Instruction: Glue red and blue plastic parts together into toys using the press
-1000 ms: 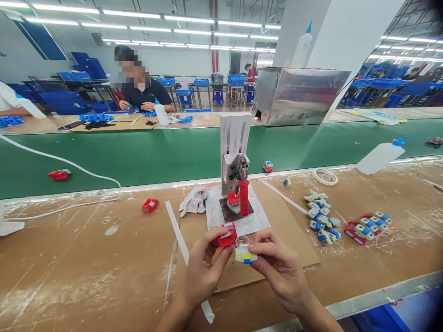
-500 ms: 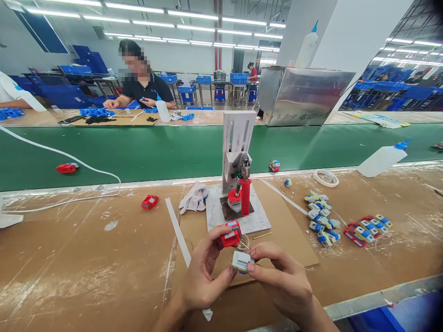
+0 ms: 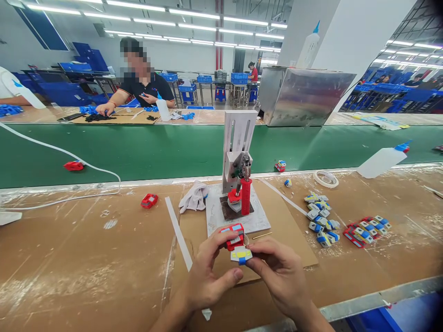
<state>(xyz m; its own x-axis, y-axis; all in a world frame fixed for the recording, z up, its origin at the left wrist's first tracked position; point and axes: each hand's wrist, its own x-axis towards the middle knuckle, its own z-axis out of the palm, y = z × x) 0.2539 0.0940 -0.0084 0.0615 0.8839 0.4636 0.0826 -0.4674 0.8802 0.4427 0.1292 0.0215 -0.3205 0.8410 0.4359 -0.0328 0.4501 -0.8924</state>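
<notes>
My left hand (image 3: 211, 267) grips a red toy car shell (image 3: 232, 236) between its fingers, with the thumb held apart below. A small white toy part with yellow and blue patches (image 3: 241, 255) is pinched in my right hand (image 3: 280, 272). The two pieces are close against each other; whether they are joined I cannot tell. Just beyond them stands a toggle press (image 3: 238, 161) with a red handle (image 3: 246, 197). Under its plunger sits another red and white piece (image 3: 234, 198).
Loose white, blue and yellow parts (image 3: 320, 214) lie to the right, beside several red shells (image 3: 367, 230). A glove (image 3: 194, 196), tape roll (image 3: 326, 179) and squeeze bottle (image 3: 382, 161) lie around the press. Behind runs a green conveyor belt (image 3: 173, 150); a co-worker (image 3: 143, 87) sits across it.
My right hand has turned the white part so its yellow and blue side shows, and brought it against the red shell. Pieces on the belt shifted right. The co-worker's hand moved to the black parts.
</notes>
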